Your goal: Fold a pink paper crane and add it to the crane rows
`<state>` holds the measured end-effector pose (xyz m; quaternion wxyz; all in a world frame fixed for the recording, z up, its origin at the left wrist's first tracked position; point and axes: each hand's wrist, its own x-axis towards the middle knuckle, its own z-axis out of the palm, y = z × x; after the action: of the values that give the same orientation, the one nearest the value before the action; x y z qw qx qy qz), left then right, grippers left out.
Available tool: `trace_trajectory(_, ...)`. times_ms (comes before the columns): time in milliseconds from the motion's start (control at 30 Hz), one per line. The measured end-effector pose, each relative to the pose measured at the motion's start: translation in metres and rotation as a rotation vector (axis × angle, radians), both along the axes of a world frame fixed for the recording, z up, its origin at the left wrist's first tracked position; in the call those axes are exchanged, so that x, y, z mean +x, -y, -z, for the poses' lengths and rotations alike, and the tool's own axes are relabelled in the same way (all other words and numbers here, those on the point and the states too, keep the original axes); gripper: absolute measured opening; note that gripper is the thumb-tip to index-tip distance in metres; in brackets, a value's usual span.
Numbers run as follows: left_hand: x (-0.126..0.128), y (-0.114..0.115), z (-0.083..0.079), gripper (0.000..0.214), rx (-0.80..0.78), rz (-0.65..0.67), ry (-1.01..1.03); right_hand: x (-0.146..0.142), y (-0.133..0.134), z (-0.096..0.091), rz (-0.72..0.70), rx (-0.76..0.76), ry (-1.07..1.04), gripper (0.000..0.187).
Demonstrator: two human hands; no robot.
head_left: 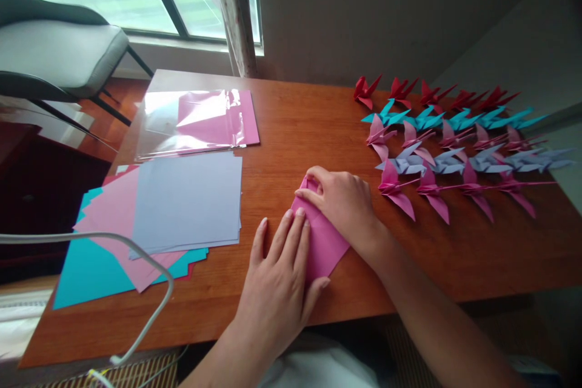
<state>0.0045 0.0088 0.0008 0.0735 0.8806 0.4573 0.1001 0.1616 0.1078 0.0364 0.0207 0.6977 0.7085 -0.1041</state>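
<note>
A folded pink paper (324,241) lies on the wooden table (295,127) in front of me. My left hand (278,282) rests flat on its near left part, fingers stretched out and together, pressing it down. My right hand (342,200) lies over the paper's far end, fingers curled and pressing on the fold near the top corner. Most of the paper's upper half is hidden under the two hands.
A stack of loose coloured sheets (182,206), lilac on top over pink and teal, lies to the left. Behind it is a clear plastic packet of pink paper (200,118). Rows of finished paper cranes (450,139) fill the right. A chair (59,42) stands by the window; a white cable (150,315) crosses the near left.
</note>
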Motion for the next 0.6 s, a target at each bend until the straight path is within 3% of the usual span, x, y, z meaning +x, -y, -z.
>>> trace_trajectory(200,0.0,0.001,0.0,0.069,0.011,0.002,0.009,0.008,-0.013,0.007,0.066,0.054,-0.005,0.03)
trace_trajectory(600,0.0,0.001,0.001,0.069,-0.013,0.0,0.009,0.007,-0.026,0.011,0.059,0.049,0.021,0.029)
